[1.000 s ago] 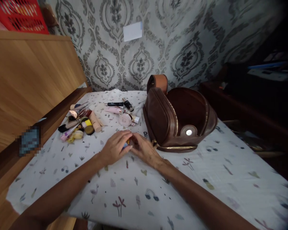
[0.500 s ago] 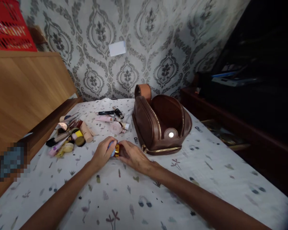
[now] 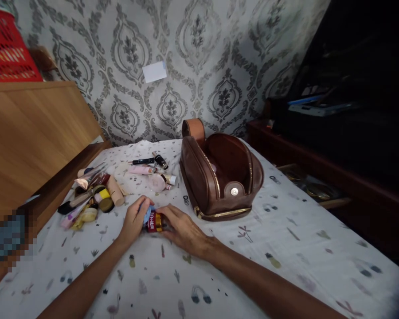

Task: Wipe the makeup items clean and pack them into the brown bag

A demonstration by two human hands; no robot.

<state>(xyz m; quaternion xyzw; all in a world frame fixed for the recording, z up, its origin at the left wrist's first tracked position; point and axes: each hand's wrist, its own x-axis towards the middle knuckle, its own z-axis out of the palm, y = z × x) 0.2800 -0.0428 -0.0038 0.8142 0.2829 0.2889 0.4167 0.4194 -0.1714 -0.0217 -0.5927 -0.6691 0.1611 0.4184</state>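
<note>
A small cosmetic jar (image 3: 153, 223) with a red label and a gold band lies on its side between my hands, just above the printed sheet (image 3: 166, 283). My right hand (image 3: 186, 231) is closed around its gold end. My left hand (image 3: 133, 219) pinches a crumpled light-blue cloth (image 3: 148, 213) against the other end; part of the cloth is hidden by the fingers. Beyond my right hand stands a brown leather toiletry bag (image 3: 199, 181), unzipped and gaping, with a small pinkish thing just visible inside.
To the left lies a heap of cosmetics with a beige tube (image 3: 115, 191) and a yellow-lidded jar (image 3: 89, 215). A pink compact (image 3: 157, 182), a pink tube (image 3: 141, 170) and black tubes (image 3: 143, 161) lie farther back. A wooden panel (image 3: 36, 119) borders the left side.
My hands have shifted slightly left and down in the picture with the jar. Its red label now shows, where before mostly the gold band was visible. The view has tilted a little.
</note>
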